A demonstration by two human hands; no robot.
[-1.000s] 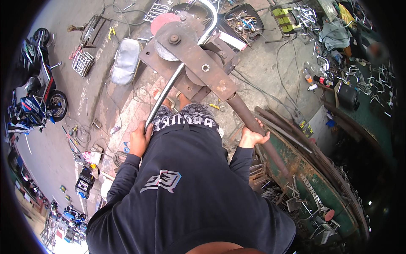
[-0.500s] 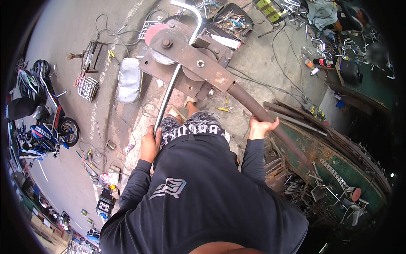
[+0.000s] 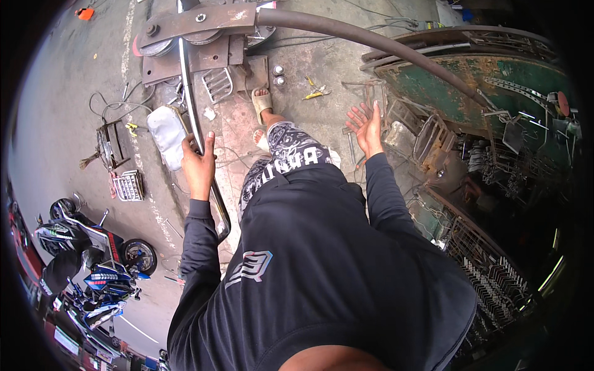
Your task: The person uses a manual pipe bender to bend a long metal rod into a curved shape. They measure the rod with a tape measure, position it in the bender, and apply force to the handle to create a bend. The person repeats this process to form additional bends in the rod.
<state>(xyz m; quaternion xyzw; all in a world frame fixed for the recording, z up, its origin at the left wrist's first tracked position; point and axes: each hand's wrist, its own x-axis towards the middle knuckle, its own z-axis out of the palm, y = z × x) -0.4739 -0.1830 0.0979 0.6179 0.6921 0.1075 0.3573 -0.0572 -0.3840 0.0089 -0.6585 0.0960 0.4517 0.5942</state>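
My left hand [image 3: 199,168] is closed around a shiny metal tube [image 3: 188,93], thumb on one side and fingers on the other. From the rollers of a rusty pipe bender [image 3: 228,20] the tube runs toward me, and its bent near end [image 3: 224,226] lies beside my left forearm. My right hand [image 3: 367,128] is empty, palm up with fingers spread, apart from the bender's long brown lever pipe [image 3: 365,38]. That lever reaches off to the right, beyond my right hand. The far end of the tube is cut off by the view's upper edge.
A grey-white seat pad [image 3: 166,135] lies left of the tube. A metal rack [image 3: 218,85] and yellow-handled pliers [image 3: 317,93] are on the floor ahead. Parked motorcycles [image 3: 102,260] stand at the left. A green rusty panel [image 3: 445,77] and metal frames [image 3: 433,139] are at the right.
My right hand has let go of the lever and opened. The lever now lies farther from me. My left hand still grips the tube, whose bent end now shows near me. The view has turned.
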